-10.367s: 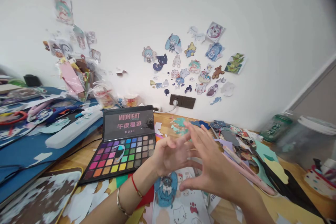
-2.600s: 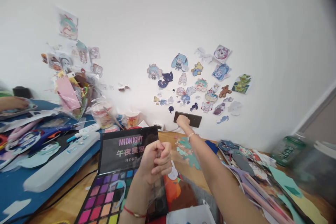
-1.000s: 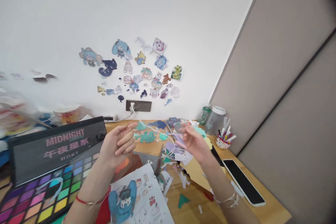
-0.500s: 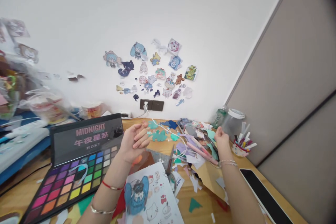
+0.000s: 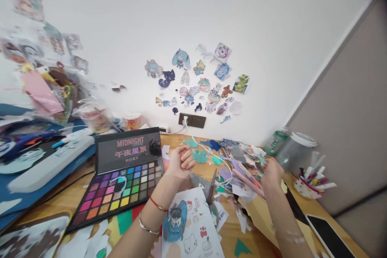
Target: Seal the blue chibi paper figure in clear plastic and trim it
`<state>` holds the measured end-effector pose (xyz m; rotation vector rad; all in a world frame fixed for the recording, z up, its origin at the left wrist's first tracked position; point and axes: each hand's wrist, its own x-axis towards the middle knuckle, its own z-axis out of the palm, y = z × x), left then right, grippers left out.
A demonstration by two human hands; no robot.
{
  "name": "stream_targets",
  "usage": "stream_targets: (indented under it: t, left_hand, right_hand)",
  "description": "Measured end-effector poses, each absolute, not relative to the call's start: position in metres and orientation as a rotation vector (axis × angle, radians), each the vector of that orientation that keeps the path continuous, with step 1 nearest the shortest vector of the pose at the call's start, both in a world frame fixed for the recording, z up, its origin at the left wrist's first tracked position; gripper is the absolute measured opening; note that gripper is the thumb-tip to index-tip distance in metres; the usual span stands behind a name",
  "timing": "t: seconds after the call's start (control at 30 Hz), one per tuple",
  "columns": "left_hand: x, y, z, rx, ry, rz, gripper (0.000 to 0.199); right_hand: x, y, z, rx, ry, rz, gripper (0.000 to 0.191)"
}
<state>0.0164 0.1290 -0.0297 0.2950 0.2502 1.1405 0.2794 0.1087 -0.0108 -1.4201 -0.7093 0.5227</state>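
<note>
The left hand [image 5: 180, 165] is raised with its fingers loosely bent, relaxed and released, over the wooden desk just right of an open eyeshadow palette [image 5: 139, 185]. The right hand [image 5: 272, 172] reaches forward on the other side, near the pink tool [image 5: 249, 182]; it is blurred, so I cannot tell whether its fingers have closed on anything. The pink tool lies among paper scraps, just left of the right hand, with a heap of cutouts [image 5: 237, 151] behind it. Below the left hand, a printed sheet [image 5: 196, 219] lies flat with a blue figure [image 5: 173, 227] on it. A tan sheet [image 5: 256, 217] extends under the right forearm. Farther right are a spotted pen cup [image 5: 306, 188], a lidded clear jar [image 5: 292, 153] and a green bottle [image 5: 275, 143]. At the wall, a white cable [image 5: 192, 137] runs down from a dark socket [image 5: 198, 121], below many character cutouts [image 5: 223, 71].
</note>
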Motion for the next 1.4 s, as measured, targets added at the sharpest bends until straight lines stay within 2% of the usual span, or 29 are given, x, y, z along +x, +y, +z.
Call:
stream_targets:
  t: [0.07,0.13,0.23,0.27,0.4,0.57,0.7,0.83,1.0,1.17,1.23,1.3,1.4]
  left_hand:
    - [0.02,0.13,-0.033,0.313,0.258,1.164,0.036]
    - [0.022,0.13,-0.033,0.341,0.268,1.202,0.036]
    - [0.021,0.128,-0.032,0.396,0.293,1.305,0.035]
    - [0.02,0.127,-0.031,0.42,0.306,1.345,0.034]
    - [0.012,0.123,-0.022,0.555,0.364,1.496,0.037]
    - [0.01,0.116,-0.007,0.859,0.405,1.45,0.043]
    - [0.008,0.115,-0.005,1.058,0.513,1.338,0.035]
    - [-0.003,0.119,-0.006,1.101,0.66,1.351,0.026]
    - [-0.022,0.125,-0.004,1.1,0.784,1.465,0.024]
    - [-0.026,0.119,0.0,1.214,0.798,1.315,0.025]
    - [-0.023,0.112,0.004,1.291,0.76,1.154,0.028]
    - [-0.021,0.105,0.008,1.347,0.733,1.051,0.029]
    - [-0.023,0.1,0.011,1.39,0.743,1.027,0.029]
  right_hand:
    - [0.241,0.091,-0.011,-1.409,-0.821,0.609,0.04]
    - [0.196,0.067,-0.013,-1.243,-1.34,0.67,0.042]
    - [0.137,0.035,-0.02,-0.936,-2.019,0.574,0.081]
    - [0.125,0.03,-0.022,-0.885,-2.097,0.553,0.081]
    - [0.117,0.039,-0.025,-0.844,-2.041,0.493,0.05]
    - [0.15,0.066,-0.013,-1.082,-1.474,0.566,0.017]
    - [0.164,0.08,-0.005,-1.118,-1.196,0.68,0.025]
    - [0.167,0.082,0.006,-1.045,-1.259,0.863,0.033]
    - [0.179,0.061,0.029,-1.188,-1.171,0.479,0.026]
    - [0.182,0.061,0.026,-0.987,-1.214,0.592,0.028]
    - [0.187,0.076,0.017,-1.136,-1.346,0.294,0.032]
    - [0.201,0.093,0.01,-1.253,-1.345,0.06,0.028]
    - [0.225,0.103,0.01,-1.499,-1.208,-0.422,0.033]
